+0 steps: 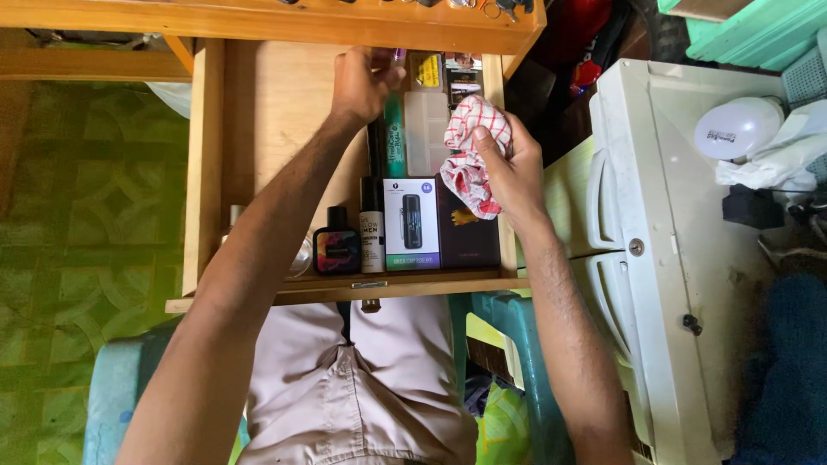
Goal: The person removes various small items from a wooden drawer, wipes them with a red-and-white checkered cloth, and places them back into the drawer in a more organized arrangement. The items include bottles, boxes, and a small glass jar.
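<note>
Right hand (508, 168) has its fingers bunched tight around a red-and-white checked cloth (469, 159), middle of the frame over the open wooden drawer (202, 172). It looks soft, light and floppy, so any fistful holds; the loose end hangs toward the bottom, long axis roughly up-down. Left hand (362, 82) up top pinches a small purple-tipped item (394, 57) by the green tube (394, 142), which lies lengthwise top to bottom.
</note>
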